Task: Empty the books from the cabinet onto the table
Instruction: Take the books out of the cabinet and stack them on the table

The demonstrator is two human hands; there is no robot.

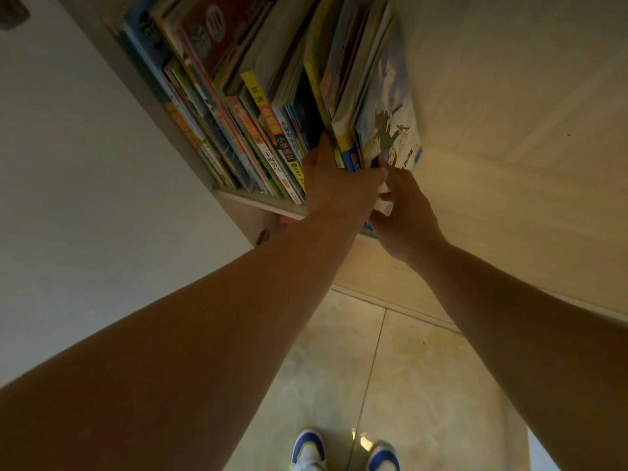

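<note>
Cabinet point(238, 198): one shelf, packed with upright books point(258, 107).
Left hand point(334, 185): fingers pushed into the row, curled round a bundle point(367, 107) at the right end.
Right hand point(406, 212): fingers bent, gripping the same bundle's lower right edge.
Shoes point(345, 452): blue and white, on floor tile point(424, 385).
</note>
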